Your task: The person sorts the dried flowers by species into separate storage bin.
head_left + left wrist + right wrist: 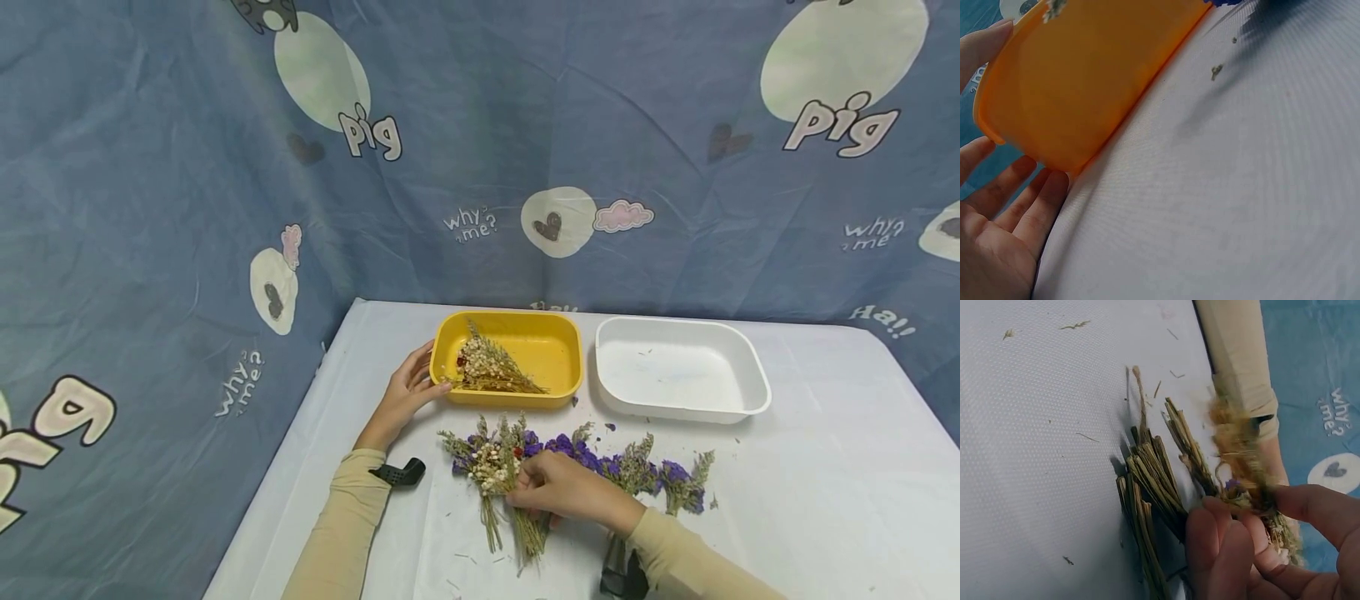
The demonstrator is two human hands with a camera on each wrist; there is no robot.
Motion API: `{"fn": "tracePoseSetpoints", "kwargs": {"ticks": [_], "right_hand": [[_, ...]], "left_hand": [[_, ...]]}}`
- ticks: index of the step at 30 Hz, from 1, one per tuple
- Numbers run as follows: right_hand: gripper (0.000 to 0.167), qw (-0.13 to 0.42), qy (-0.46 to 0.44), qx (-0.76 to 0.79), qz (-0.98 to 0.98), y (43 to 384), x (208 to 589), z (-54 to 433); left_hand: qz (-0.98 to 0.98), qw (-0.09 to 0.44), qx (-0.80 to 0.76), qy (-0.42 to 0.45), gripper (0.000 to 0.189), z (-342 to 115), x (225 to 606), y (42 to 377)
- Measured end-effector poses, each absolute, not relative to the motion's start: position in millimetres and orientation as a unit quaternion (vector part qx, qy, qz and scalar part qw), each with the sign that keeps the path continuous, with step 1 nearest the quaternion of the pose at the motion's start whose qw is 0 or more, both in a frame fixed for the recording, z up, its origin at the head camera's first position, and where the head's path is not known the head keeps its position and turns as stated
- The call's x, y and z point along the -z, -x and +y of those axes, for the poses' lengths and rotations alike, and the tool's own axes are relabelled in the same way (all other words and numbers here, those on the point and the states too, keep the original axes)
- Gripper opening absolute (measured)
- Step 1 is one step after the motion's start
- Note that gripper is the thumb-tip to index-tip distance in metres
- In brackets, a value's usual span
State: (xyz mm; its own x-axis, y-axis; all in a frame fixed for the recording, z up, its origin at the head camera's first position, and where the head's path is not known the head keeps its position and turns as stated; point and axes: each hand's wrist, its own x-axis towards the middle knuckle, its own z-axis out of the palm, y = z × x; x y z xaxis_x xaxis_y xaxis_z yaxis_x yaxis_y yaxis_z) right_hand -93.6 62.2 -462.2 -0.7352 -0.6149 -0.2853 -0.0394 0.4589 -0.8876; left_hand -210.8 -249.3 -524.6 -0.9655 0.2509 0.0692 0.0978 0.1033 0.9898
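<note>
My left hand (401, 400) rests against the left end of the yellow tray (566, 367). Its thumb lies at the rim and its fairly straight fingers (1038, 212) touch the outer wall. Inside that tray lies a dried flower bunch (491, 367) with cream blossoms. In front of the trays, my right hand (566, 492) pinches a small bunch of dried flowers (529, 533) between thumb and fingers. This held bunch is blurred in the right wrist view, and the hand covers its middle. A bunch with cream and purple blossoms (491, 467) lies just left of it.
A white tray (682, 412) stands right of the yellow one. Several purple dried flower bunches (675, 475) lie in a row right of the right hand, their stems (1154, 475) partly beneath it. Loose bits of stem and petal are scattered on the white table (825, 500).
</note>
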Motion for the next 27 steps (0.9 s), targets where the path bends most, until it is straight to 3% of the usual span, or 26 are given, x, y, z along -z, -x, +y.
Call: {"fn": "tracePoseSetpoints", "kwargs": {"ticks": [9, 27], "right_hand": [[0.023, 0.316, 0.214, 0.494, 0.781, 97, 463, 67], [0.016, 0.269, 0.261, 0.511, 0.774, 116, 449, 83]], "left_hand": [[0.738, 0.059, -0.662, -0.113, 0.082, -249, 525, 211], [0.741, 0.059, -0.659, -0.116, 0.083, -249, 525, 211]]}}
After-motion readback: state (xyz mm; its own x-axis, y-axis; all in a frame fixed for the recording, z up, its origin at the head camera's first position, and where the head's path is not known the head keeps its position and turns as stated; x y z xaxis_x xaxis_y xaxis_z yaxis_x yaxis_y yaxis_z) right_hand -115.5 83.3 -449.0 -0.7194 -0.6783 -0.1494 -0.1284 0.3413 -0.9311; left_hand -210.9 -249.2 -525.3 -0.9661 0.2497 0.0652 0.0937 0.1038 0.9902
